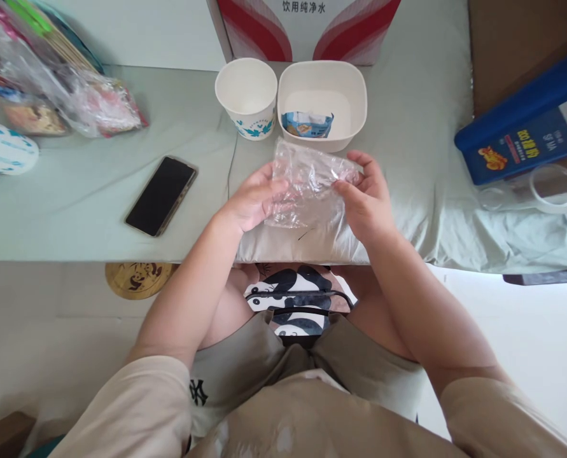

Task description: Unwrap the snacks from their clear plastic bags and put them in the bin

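Left hand (257, 198) and right hand (366, 198), each pinching one side of a clear plastic bag (305, 198) before the white bowl (328, 84); I log one blue packet (307, 124) inside the bowl, bag not yet set down.

- I watch through one camera worn on the person's head.
- It faces forward and steeply down, across the lap (235, 375) to the cloth-covered tabletop (417, 146).
- The sleeves (135, 407) are nearest me, at the lower corners; the left hand (257, 198) and right hand (370, 202) lie farther out, near mid-frame.
- My view's top edge cuts off the printed carton (305, 32).
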Demonstrator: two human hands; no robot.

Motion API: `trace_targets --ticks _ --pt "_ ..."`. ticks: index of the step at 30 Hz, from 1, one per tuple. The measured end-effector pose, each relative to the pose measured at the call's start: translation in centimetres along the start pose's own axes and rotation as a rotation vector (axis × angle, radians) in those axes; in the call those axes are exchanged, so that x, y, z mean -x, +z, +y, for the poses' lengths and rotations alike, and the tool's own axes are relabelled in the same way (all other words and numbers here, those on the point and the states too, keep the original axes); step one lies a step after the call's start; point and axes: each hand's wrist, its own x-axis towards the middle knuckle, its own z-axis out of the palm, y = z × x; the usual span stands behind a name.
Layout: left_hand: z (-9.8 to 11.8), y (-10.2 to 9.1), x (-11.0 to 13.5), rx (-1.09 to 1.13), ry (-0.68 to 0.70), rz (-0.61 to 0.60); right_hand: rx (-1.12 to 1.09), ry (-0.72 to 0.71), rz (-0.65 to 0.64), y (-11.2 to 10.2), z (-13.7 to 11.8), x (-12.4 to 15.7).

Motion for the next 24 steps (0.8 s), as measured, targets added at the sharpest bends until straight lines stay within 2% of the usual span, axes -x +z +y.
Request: trace_targets --ticks 3,8,12,16,19,24 --pt "-0.3 0.7 0.1 0.113 -0.097 -0.056 -0.216 -0.082 0.012 -0.2 0.9 -0.6" --pt "-0.5 1.3 -0.3 0.14 0.017 0.13 -0.376 0.059 -0.153 0.4 0.0 -0.1" --pt "-1.0 1.6 -0.6 0.036 0.061 0.211 -0.326 0.162 -0.248 1.0 -1.1 0.8" --pt "-1.1 1.7 -0.7 -0.093 0.049 0.264 -0.203 0.129 -0.14 1.0 -1.4 0.7" --pt "-0.9 1.6 -0.6 -0.01 0.045 0.238 -0.189 0.092 -0.102 0.8 -1.7 0.6" --pt "-0.4 1.3 -0.6 0.201 0.018 0.194 -0.197 0.126 -0.211 0.8 -2.1 0.9"
